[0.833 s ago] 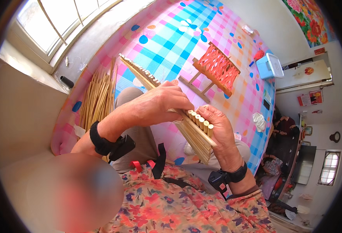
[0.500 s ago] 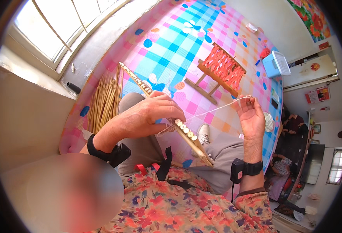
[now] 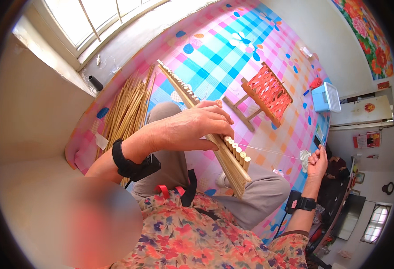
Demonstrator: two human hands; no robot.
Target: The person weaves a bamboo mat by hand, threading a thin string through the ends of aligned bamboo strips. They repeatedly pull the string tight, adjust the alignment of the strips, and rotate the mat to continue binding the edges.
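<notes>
the row of sticks [image 3: 235, 170], seemingly joined in large part, is above the lap [image 3: 262, 195], gripped by the left hand [image 3: 192, 127], the right hand [image 3: 317, 162] closed on thread [image 3: 273, 151], while loose sticks [image 3: 126, 107] lie unjoined.

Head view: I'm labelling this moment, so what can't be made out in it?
In the head view:
Stick panel, middle stretch: hidden by the left hand.
Thread, where held: hidden inside the closed right hand.
Lower left: covered by a blurred round patch.
Beyond the window: lost in glare.
</notes>
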